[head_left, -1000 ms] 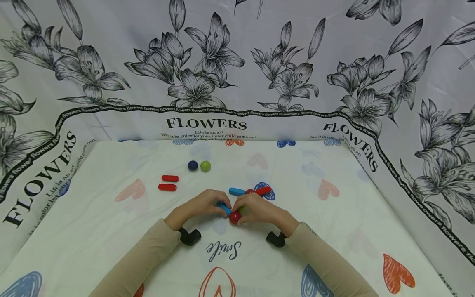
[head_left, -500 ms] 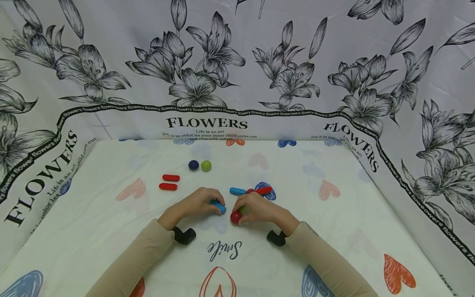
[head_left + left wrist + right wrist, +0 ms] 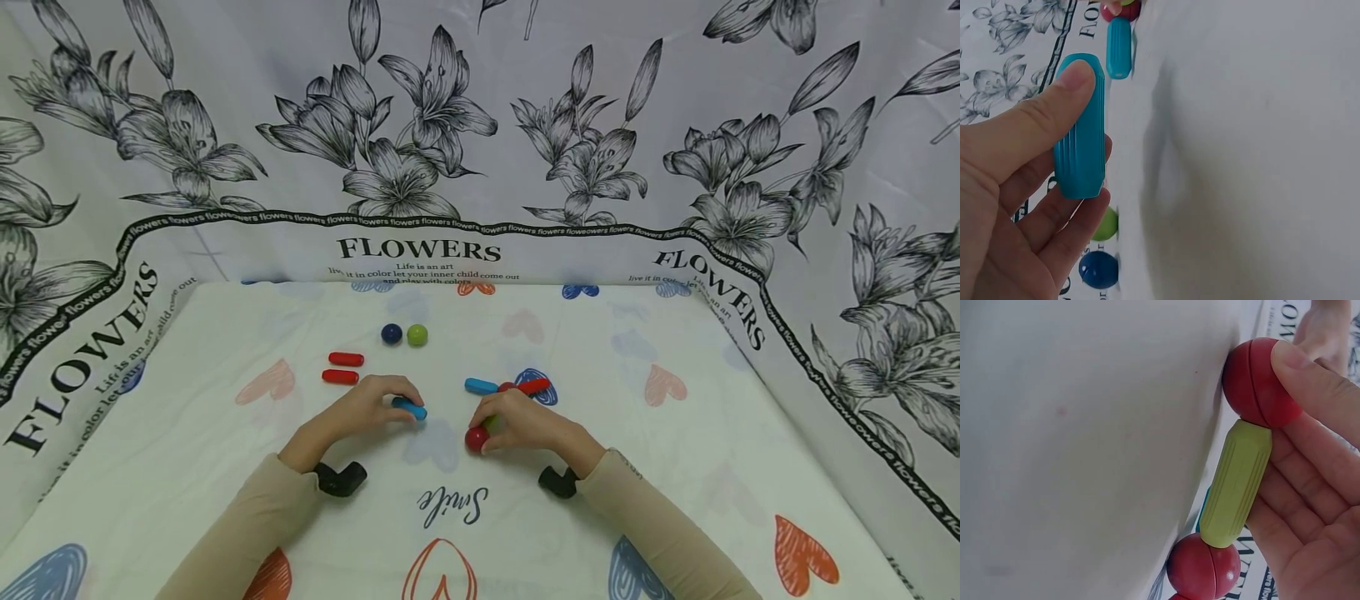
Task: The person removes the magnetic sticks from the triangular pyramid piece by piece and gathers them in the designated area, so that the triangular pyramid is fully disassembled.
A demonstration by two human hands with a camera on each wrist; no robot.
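Note:
My left hand [image 3: 375, 402] pinches a ridged blue rod [image 3: 1082, 144] between thumb and fingers, left of the table's middle. To its right, my right hand [image 3: 522, 421] holds a red ball [image 3: 1257, 384] with the thumb on top and fingers behind. From that ball a ridged light-green rod [image 3: 1235, 481] runs to a second red ball [image 3: 1197, 565]. In the head view, another blue rod [image 3: 480, 386] and a red rod [image 3: 534, 387] extend left and right from this farther ball. The green rod is mostly hidden behind my right hand there.
Beyond my left hand lie two loose red rods [image 3: 346, 359] side by side. A dark blue ball [image 3: 392, 333] and a light-green ball [image 3: 417, 335] sit farther back. White cloth with printed hearts covers the table [image 3: 600, 517]; a flower-printed curtain [image 3: 495, 183] hangs behind.
My left hand has drawn away to the left with the blue rod, from right beside the near red ball. The right hand keeps its hold in nearly the same place.

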